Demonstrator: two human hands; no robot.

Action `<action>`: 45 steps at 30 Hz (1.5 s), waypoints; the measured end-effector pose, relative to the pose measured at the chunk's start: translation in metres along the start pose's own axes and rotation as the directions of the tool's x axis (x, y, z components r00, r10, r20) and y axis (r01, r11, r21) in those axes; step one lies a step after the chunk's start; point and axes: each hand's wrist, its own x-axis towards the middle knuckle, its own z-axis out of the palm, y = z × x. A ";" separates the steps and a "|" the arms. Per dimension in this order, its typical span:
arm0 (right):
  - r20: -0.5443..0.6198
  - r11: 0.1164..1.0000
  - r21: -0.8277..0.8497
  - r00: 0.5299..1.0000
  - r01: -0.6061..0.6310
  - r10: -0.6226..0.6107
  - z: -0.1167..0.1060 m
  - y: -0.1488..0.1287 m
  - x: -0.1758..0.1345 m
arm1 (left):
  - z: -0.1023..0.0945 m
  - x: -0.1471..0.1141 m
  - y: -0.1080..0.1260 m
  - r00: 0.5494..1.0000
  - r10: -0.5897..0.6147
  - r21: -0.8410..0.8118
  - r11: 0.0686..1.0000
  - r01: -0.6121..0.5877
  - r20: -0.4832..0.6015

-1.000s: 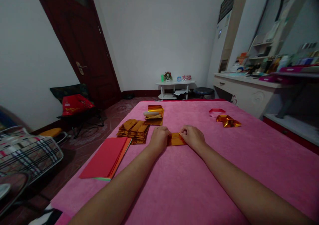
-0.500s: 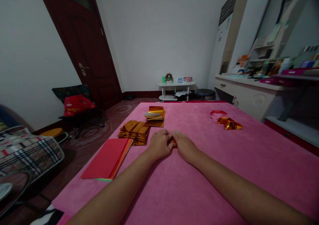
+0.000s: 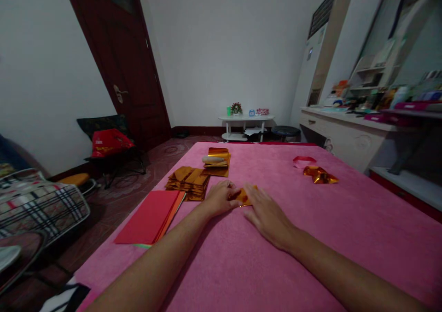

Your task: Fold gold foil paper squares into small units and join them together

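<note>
A small piece of gold foil paper (image 3: 244,198) lies on the pink cloth (image 3: 221,252) between my hands. My left hand (image 3: 222,197) pinches its left end with curled fingers. Across its right end rests my right hand (image 3: 267,213), flat with the fingers stretched out and the thumb apart. Just left of my left hand is a stack of folded gold foil paper (image 3: 188,182). Beyond that, a second pile of gold foil sheets (image 3: 221,168) has a pale oblong object (image 3: 212,159) on top. My left fingertips are partly hidden.
Red and coloured paper sheets (image 3: 150,215) lie at the table's left edge. To the right are a pink ribbon loop (image 3: 304,160) and a folded shiny gold foil piece (image 3: 319,174). A chair with a red bag (image 3: 111,142) stands left; a cluttered white dresser (image 3: 345,128) stands right.
My right hand has slid right and flattened, uncovering more of the gold foil paper. My left hand stays at its left end. The view has shifted slightly.
</note>
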 end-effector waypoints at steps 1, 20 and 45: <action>0.082 0.996 0.062 0.994 0.062 -0.067 -0.001 -0.008 -0.002 | 0.000 0.000 -0.001 1.000 0.012 -0.008 1.000 -0.012 -0.001; 0.192 0.997 -0.016 0.979 -0.069 0.071 -0.010 0.001 -0.031 | 0.016 0.060 0.050 0.947 -0.221 -0.046 0.975 0.216 -0.234; 0.219 0.997 -0.019 0.972 -0.079 0.081 -0.008 0.002 -0.031 | 0.030 0.030 -0.002 0.917 -0.220 0.305 0.895 0.325 -0.332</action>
